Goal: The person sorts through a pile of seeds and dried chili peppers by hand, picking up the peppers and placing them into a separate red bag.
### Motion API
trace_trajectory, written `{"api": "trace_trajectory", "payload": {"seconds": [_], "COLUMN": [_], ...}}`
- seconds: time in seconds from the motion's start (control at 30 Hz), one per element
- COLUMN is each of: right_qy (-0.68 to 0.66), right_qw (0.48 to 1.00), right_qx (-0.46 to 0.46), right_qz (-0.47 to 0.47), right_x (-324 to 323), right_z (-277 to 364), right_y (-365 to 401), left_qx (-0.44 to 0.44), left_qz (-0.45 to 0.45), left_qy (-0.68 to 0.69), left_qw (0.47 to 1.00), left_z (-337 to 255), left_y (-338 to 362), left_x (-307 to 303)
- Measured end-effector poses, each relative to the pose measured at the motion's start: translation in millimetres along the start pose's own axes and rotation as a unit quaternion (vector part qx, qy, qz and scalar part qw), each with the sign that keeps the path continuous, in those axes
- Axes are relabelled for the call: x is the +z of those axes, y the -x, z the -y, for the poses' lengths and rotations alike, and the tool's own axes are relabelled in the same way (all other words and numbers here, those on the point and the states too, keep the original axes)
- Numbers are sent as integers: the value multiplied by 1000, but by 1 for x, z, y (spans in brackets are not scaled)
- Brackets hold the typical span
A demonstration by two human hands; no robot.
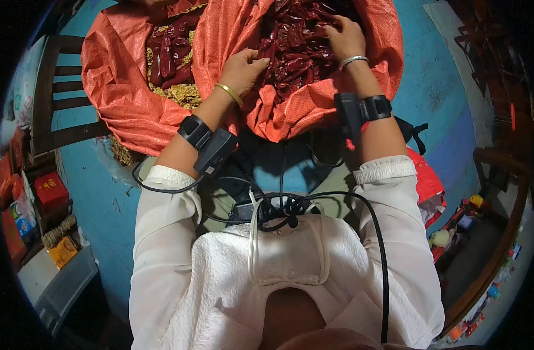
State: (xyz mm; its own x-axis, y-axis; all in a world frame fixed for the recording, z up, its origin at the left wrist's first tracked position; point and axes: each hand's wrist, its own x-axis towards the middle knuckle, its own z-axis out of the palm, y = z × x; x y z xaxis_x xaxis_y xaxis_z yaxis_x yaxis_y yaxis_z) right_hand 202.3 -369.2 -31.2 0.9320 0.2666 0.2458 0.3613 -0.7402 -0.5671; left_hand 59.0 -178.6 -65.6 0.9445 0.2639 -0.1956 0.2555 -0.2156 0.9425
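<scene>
**Left hand [243, 68] and right hand [345, 39] at a sackful of glossy, dark red chilli peppers [299, 44]**

At the far left, a red box [51, 191] sits among other goods, below a dark wooden chair with a slatted back [43, 96] on the blue floor [106, 186]. Next comes an open orange-red woven plastic sack [124, 102] holding crumbly yellow material [182, 95], with a cluster of long dark red pods [172, 53] lying on top.

The left hand, with a gold-coloured bangle [229, 94] at its wrist, is at the near left edge of the peppers, thumb extended and fingers bent beside a pod; I cannot tell whether it grasps that pod.

The peppers fill a second orange-red woven sack [287, 119], its mouth open and its rim folded outward. Over their right part is the right hand, a silver-coloured bangle [353, 61] at its wrist. Its fingers are bent down to the pods; whether they pinch one cannot be made out. A bright red bag [427, 181] lies by the right sleeve [386, 204], which is white.
</scene>
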Motion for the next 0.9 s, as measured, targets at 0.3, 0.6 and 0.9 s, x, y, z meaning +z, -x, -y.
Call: {"api": "trace_trajectory", "payload": {"seconds": [0.3, 0.6, 0.9], "right_qy": [-26, -44, 26], "right_qw": [979, 982, 991], "right_qx": [183, 5, -107], "right_qz": [89, 186, 76], "right_x": [6, 40, 8], "right_z": [-20, -17, 16], "right_y": [0, 14, 14], "left_qx": [-9, -13, -50], "left_qz": [-3, 2, 48], "left_qy": [43, 57, 181], "left_qw": [999, 998, 981], "left_z": [-1, 4, -17], "left_y": [3, 0, 10], "left_x": [-6, -6, -6]}}
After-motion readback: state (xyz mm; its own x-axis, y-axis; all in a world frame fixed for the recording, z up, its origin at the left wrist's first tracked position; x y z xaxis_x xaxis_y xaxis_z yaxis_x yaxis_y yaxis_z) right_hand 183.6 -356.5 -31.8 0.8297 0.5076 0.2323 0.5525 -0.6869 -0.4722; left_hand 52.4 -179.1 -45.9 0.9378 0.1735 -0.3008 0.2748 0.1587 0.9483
